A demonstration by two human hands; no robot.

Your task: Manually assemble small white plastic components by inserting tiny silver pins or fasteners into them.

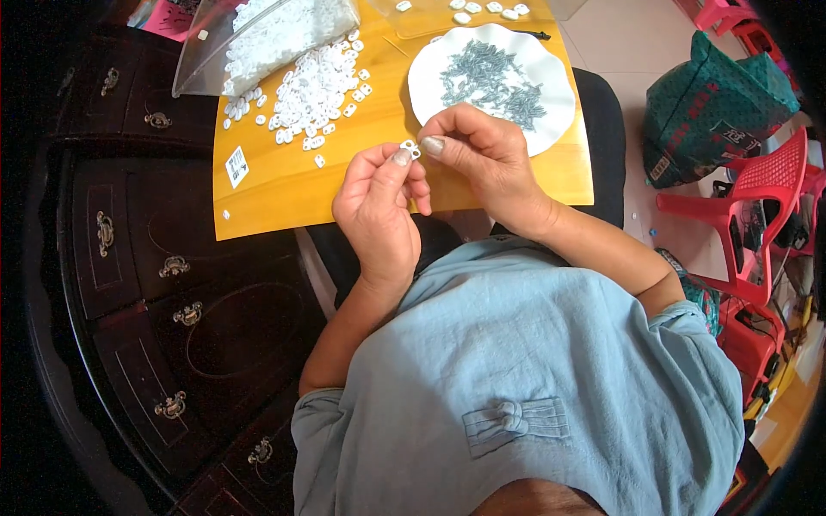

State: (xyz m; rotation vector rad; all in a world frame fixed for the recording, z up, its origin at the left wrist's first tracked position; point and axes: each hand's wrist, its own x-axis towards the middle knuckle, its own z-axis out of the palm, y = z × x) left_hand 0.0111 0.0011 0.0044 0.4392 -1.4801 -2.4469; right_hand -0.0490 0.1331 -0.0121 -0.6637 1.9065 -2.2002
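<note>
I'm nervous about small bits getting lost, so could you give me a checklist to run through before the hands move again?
1. Left hand has a firm-looking pinch on one white piece: ok, held between thumb and finger.
2. Right hand close to that piece: ok, its fingertips are right beside it.
3. Something held in the right fingertips: cannot tell.
4. Small grey parts contained: ok, those visible lie on the white plate.
5. Loose white pieces inside the clear bin: not ok, many lie on the table.
</note>
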